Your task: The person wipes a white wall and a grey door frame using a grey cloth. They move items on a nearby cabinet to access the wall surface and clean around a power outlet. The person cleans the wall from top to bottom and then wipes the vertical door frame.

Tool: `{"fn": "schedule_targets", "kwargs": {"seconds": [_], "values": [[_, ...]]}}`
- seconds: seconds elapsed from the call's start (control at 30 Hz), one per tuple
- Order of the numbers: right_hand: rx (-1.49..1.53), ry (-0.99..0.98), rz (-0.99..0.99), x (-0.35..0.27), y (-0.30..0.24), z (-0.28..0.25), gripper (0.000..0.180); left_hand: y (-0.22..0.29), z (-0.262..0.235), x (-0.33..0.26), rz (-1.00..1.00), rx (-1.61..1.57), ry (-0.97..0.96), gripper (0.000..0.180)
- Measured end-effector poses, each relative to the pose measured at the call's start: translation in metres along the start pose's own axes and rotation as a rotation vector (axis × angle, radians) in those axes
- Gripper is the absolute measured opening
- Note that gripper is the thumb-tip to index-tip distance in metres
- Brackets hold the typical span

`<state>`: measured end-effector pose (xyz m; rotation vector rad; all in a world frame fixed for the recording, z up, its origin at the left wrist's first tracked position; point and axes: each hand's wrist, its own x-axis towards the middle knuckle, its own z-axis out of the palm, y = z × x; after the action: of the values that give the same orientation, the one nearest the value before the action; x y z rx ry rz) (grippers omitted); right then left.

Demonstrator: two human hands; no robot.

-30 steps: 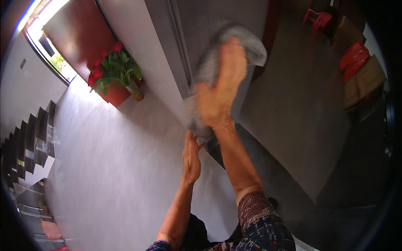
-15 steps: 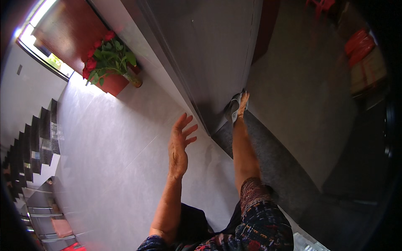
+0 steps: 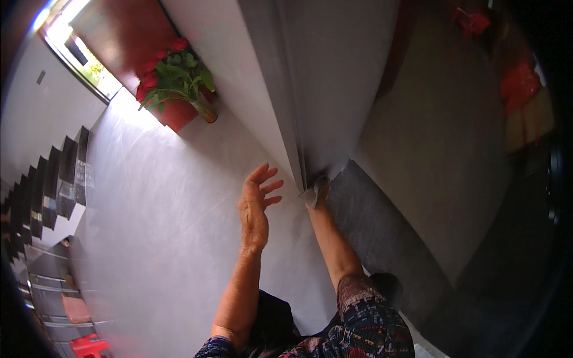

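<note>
Patterned sleeves are entering from the lower edge as the right hand [image 3: 319, 200] is pressing a grey cloth [image 3: 313, 190], clenched in its fingers, against the door's bottom corner at frame centre; left hand [image 3: 255, 206] is hovering beside it, fingers spread, holding nothing.

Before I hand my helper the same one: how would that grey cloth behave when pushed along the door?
The grey cloth looks floppy: it bunches under the right hand. Probably light, since fingertips pin it against the door. It may slip on that smooth panel.
</note>
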<state>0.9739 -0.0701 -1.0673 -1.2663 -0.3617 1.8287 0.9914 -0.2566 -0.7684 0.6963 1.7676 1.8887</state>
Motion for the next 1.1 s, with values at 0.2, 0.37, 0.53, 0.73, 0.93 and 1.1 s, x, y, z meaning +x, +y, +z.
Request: {"fn": "schedule_targets", "kwargs": {"seconds": [0.2,0.37,0.53,0.73,0.93,1.1], "values": [[-0.275,-0.169,-0.771,-0.077,-0.074,0.022,0.042,-0.003,0.011,0.004,-0.162,-0.427,0.147,0.066],[-0.464,-0.302,-1.643,-0.244,-0.204,0.087,0.052,-0.003,0.013,0.009,-0.236,-0.550,0.304,0.059],[-0.689,-0.224,-2.548,-0.297,-0.264,0.156,0.048,-0.001,0.002,0.012,-0.252,-0.613,0.364,0.051],[-1.538,-0.130,-2.650,-0.300,-0.239,0.176,0.034,-0.004,0.001,0.015,-0.284,-0.660,0.402,0.047],[-2.040,-0.511,-2.506,-0.199,-0.144,0.142,0.022,-0.001,-0.004,0.013,-0.272,-0.716,0.372,0.046],[-2.312,-0.717,-2.472,-0.144,-0.096,0.101,0.023,0.006,-0.029,0.012,-0.273,-0.703,0.413,0.044]]}}
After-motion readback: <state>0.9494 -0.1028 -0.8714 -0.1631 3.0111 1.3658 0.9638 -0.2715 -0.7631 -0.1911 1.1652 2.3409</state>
